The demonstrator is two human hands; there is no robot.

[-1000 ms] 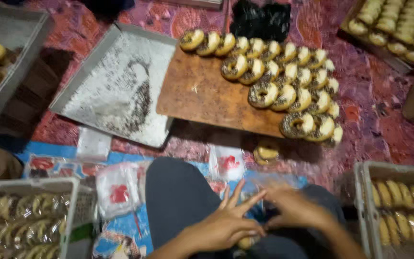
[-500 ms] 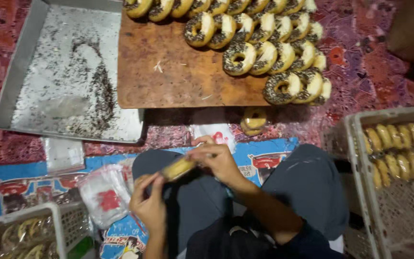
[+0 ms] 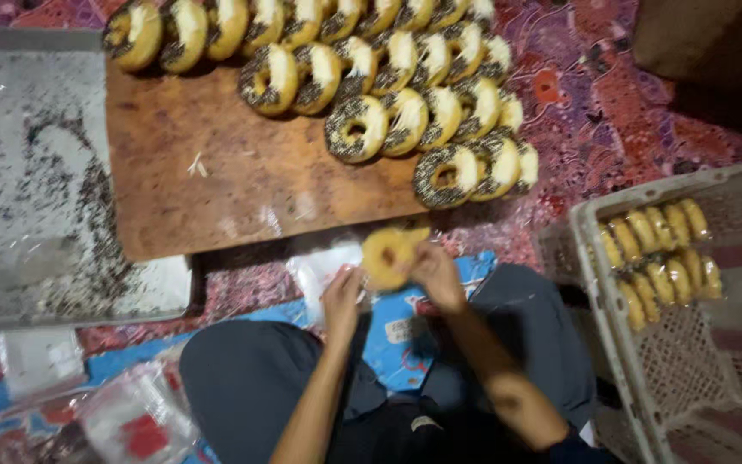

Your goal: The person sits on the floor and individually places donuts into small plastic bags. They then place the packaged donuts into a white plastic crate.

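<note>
Plain donut (image 3: pixel 391 254) held up just below board's (image 3: pixel 216 180) near edge, above lap. Right hand (image 3: pixel 436 273) and left hand (image 3: pixel 343 301) both pinched it. Sprinkled donuts (image 3: pixel 405 112) lined board's far edge and right corner. Crate (image 3: pixel 646 361) at right.

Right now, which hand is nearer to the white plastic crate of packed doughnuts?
Right. The right hand sits between the left hand and the white plastic crate; the left is farther off.
</note>
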